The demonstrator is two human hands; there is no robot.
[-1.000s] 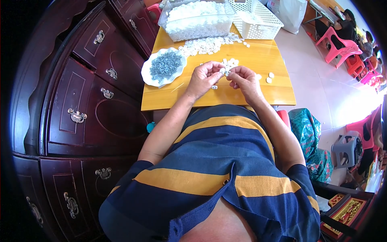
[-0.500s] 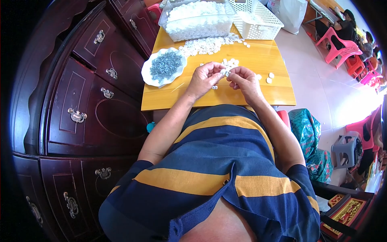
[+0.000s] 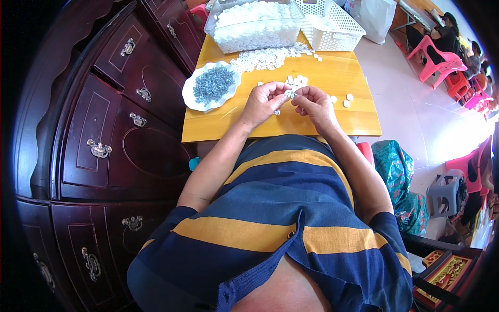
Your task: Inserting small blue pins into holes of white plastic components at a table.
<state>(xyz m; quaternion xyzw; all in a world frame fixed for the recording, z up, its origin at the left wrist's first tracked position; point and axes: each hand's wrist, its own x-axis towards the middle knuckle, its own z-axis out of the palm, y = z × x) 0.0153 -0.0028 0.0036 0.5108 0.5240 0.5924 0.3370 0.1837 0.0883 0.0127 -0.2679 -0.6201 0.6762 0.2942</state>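
My left hand [image 3: 261,105] and my right hand [image 3: 319,108] meet over the wooden table [image 3: 338,117], fingertips pinched together. Between them is a small white plastic piece [image 3: 289,93], mostly covered by the fingers; a tiny dark bit shows at the right fingertips. Just beyond the hands lies a loose group of small white pieces [image 3: 298,81]. One more small piece [image 3: 277,112] rests beneath the left fingers. To the right of my right hand are a few round white pieces [image 3: 346,103]. A scalloped white plate [image 3: 186,96] of small grey-blue metallic-looking parts [image 3: 213,85] sits left.
A clear bin [image 3: 249,39] heaped with white pieces stands at the back, with spilled pieces [image 3: 262,60] before it. Beside it is a white perforated basket [image 3: 338,40]. Dark wooden drawers [image 3: 104,119] close off the left. Pink chairs [image 3: 439,65] and people are at far right.
Both hands stay nearly in place, with only slight finger shifts around the small white piece.
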